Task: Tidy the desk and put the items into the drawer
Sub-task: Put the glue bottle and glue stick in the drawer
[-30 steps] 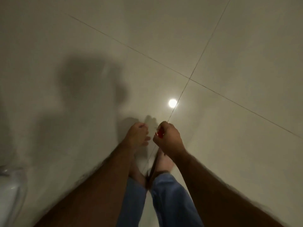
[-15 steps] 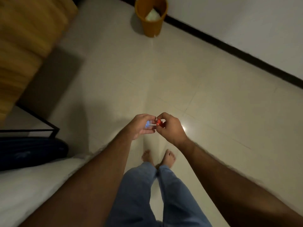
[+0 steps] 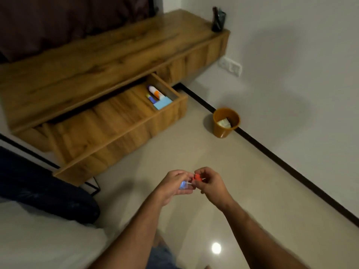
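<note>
Head view, looking down past both forearms. Left hand [image 3: 173, 184] curled round a small clear bottle [image 3: 183, 185] with a bluish glint, body of it lodged between thumb and curled fingers, only the inner end showing. Right hand [image 3: 208, 181] pinching a small red cap [image 3: 197, 177] between thumb and fingertips [image 3: 200, 170], cap sitting right at the bottle's end, touching or just off it; too blurred to tell which. Both hands held close together above the pale tiled floor [image 3: 194, 152], well apart from the furniture.

Up and to the left, wooden desk [image 3: 101, 61] along the wall, with its drawer [image 3: 120, 121] pulled out. At the drawer's right end, in a narrow compartment: a white tube with orange band [image 3: 155, 91], a smaller blue and yellow stick [image 3: 150, 98] beside it, a light blue pad [image 3: 162, 104] in front. Dark holder [image 3: 218, 20] upright on the desk's far right corner. Orange bin [image 3: 226, 122] on the floor against the wall, near the drawer's right end, paper inside. Dark cushion [image 3: 44, 189] and white bedding [image 3: 46, 235] at lower left.
</note>
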